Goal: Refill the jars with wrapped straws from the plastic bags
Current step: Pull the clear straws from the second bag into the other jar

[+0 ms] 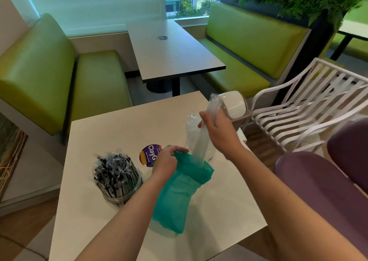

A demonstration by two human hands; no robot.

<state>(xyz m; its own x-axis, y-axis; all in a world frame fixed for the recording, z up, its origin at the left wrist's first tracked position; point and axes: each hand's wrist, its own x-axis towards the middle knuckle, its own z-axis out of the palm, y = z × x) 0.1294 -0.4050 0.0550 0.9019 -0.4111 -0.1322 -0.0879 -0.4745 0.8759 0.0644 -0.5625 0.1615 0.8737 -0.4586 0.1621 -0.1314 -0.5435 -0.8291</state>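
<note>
1. Currently both hands work over the near half of a white square table (111,133).
2. Left hand (166,162): fingers curled, gripping the bunched rim of a teal plastic bag (177,197). The bag stands roughly upright near the middle of the table, its base towards the near edge.
3. Right hand (220,129): fingers wrapped round a clear plastic bag (201,145), long and narrow, tilted with its top leaning to the far right. Its lower end goes into the mouth of the teal bag; its upper end pokes out above the fist. Contents look pale; individual straws can't be made out.
4. Clear jar (119,189): sits on the table towards the left edge, left of the teal bag and apart from it. Packed full of black straws (113,169) in clear wrappers, their ends fanning out above the rim.
5. Second clear container (192,129): behind the right hand, towards the right edge. Mostly hidden by the bag and hand; what it holds can't be told.
6. Round purple sticker (148,156): flat on the tabletop between the jar and the left hand, partly covered by that hand.
7. Surroundings: small white swing-lid bin (234,104) just past the far right corner; white slatted chair (310,109) beyond it; green benches (59,77) flanking a grey table (171,49) farther back.
</note>
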